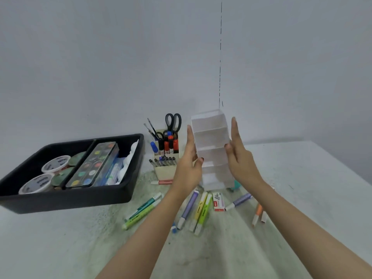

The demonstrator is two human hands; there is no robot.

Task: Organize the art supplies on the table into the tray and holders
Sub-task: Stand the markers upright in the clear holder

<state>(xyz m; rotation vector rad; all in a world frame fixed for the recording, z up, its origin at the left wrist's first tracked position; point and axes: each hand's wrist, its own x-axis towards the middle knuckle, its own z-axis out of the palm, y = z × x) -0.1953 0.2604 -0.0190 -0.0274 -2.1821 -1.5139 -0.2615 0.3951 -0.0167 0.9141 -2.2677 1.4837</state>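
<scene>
A white tiered holder (pixel 211 137) with several empty compartments stands tilted toward me between my hands. My left hand (pixel 189 164) grips its left side, fingers straight up along the wall and thumb on the front. On the right side my right hand (pixel 239 158) holds it the same way. I cannot tell whether its base touches the table. Loose highlighters lie below it: green (pixel 141 215), purple (pixel 188 208), yellow (pixel 201 210), another purple (pixel 239 201), orange (pixel 257 215) and pink (pixel 162 182). A small staples box (pixel 218 201) lies among them.
A black tray (pixel 70 202) at the left holds a watercolour palette (pixel 94 164), two lidded tubs (pixel 56 164) and white items. A beige holder (pixel 165 172) with pens, markers, brushes and scissors (pixel 173 121) stands by the wall. A teal object (pixel 235 186) shows behind the white holder.
</scene>
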